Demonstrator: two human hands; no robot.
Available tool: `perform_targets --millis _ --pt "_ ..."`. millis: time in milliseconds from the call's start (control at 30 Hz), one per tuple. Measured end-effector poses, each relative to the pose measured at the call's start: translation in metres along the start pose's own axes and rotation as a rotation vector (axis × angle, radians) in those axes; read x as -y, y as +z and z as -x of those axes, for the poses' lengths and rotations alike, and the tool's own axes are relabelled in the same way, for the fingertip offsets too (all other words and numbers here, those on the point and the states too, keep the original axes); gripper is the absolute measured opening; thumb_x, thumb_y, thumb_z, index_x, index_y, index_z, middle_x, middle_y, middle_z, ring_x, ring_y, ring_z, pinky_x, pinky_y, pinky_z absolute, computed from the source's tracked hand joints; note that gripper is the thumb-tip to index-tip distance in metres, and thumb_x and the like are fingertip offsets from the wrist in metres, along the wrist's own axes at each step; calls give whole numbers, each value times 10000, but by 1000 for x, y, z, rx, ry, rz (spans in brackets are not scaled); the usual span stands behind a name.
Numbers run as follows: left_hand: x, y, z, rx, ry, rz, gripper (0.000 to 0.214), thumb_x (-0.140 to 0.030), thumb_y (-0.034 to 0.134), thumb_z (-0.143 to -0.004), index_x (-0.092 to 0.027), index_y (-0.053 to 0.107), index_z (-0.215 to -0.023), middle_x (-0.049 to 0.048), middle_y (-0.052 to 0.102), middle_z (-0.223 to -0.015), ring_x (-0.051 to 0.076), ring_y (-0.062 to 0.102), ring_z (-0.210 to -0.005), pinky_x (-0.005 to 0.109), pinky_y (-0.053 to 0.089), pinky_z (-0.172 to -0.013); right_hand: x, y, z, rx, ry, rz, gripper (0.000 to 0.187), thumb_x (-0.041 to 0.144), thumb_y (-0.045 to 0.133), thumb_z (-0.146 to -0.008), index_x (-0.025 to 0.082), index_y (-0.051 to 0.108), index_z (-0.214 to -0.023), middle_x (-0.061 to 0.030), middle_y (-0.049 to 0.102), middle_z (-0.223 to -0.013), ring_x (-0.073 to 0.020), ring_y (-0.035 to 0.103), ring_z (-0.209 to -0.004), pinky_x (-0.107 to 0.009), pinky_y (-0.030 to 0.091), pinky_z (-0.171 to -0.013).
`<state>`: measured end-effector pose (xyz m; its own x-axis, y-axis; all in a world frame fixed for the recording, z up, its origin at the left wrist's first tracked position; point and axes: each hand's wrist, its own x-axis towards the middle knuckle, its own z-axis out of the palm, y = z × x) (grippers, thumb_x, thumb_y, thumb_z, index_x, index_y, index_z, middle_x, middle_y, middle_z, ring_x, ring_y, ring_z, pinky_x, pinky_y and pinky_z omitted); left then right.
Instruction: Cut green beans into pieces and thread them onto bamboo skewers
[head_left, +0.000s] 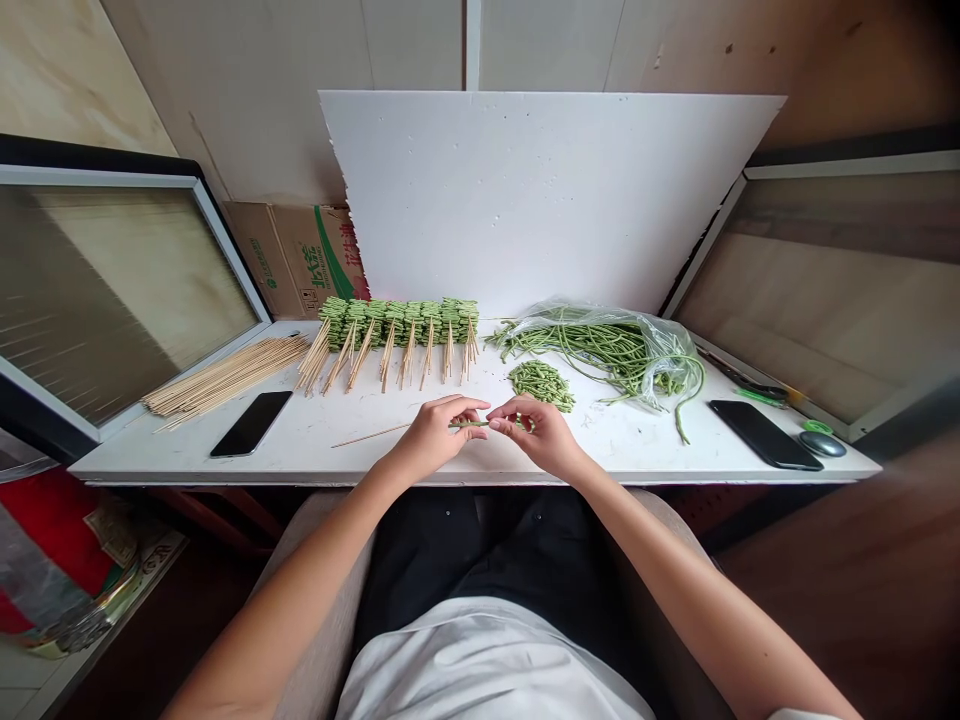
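Two hands are working close together above the white surface (637,450), the left hand (439,435) pinching a crosswise bamboo skewer (375,436), its tip pointing toward the right hand (536,435), apparently gripping a green bean piece (469,424).

left hand (435,437) holds bamboo skewer (375,433) | right hand (540,435) pinches green bean (471,424)

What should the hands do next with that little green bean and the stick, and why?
Probably the right hand should push the long bean a bit further along the bamboo skewer that the left hand grips. The skewer's end still sticks out bare, while the row of bean-loaded skewers nearby is packed with green at the top.
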<state>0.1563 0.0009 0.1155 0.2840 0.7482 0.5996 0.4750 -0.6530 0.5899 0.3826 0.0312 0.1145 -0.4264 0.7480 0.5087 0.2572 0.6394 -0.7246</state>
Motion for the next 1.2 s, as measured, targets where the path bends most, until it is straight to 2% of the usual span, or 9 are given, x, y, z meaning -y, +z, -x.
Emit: perform_targets --millis 167,367,467,667,767,833,967,1067,1200 --pt "2 -5 -3 -73 47 -213 65 -247 810 -924 -239 824 -987 49 823 -961 235 749 -918 399 527 -924 -6 -5 -2 -63 -65 15 241 496 721 -982 270 801 -1001 -65 789 -958 -243 640 -910 -371 485 -704" --pt "0 4 0 -94 97 -224 16 -245 811 -926 -253 817 -913 17 825 -862 208 731 -815 402 457 -917 5 3 2 -75 -232 78 111 365 729 -992 266 779 -994 -69 752 -914 -245 617 -891 -397 494 -755" --pt "-4 6 1 -71 126 -202 128 -195 787 -933 -250 796 -818 -13 817 -819 173 710 -743 408 419 -956 6 8 4 -89 -294 101 108 238 676 -1009 252 744 -926 -59 724 -860 -243 597 -871 -418 483 -823" --pt "-2 8 1 79 113 -208 180 -149 769 -897 -251 794 -750 -12 786 -741 171 700 -785 426 378 -1001 1 5 3 92 -318 96 242 75 589 -962 240 751 -890 -57 714 -854 -246 577 -906 -415 481 -857" --pt "8 4 0 95 86 -231 239 -93 723 -888 -260 794 -732 -13 786 -739 184 703 -816 451 378 -1035 2 -2 2 222 -309 94 249 102 581 -974 243 763 -879 -71 721 -871 -260 586 -945 -431 493 -881" --pt "14 -1 -1 59 50 -235 254 -75 719 -878 -253 782 -708 -13 784 -734 195 708 -815 453 404 -1036 1 -7 -1 251 -304 92 240 146 590 -995 245 767 -867 -77 729 -875 -268 598 -966 -441 497 -893" --pt "10 -9 -1 52 -10 -130 107 -216 763 -925 -256 827 -851 26 808 -849 206 716 -802 366 521 -874 -19 -18 -7 75 -252 223 166 348 706 -991 245 799 -901 -91 726 -893 -282 602 -957 -486 476 -941" --pt "2 -5 0 48 -37 -55 90 -279 760 -952 -235 837 -962 49 799 -892 190 705 -760 305 529 -724 -49 -29 -8 -37 -162 397 271 456 714 -977 230 813 -864 -110 697 -876 -296 571 -924 -491 474 -882" --pt "2 0 0 35 -28 -53 201 -228 618 -1029 -196 806 -1094 78 777 -960 194 728 -835 305 555 -774 -82 -40 -7 29 -113 461 287 478 720 -969 228 830 -881 -112 716 -868 -301 562 -926 -480 473 -866"
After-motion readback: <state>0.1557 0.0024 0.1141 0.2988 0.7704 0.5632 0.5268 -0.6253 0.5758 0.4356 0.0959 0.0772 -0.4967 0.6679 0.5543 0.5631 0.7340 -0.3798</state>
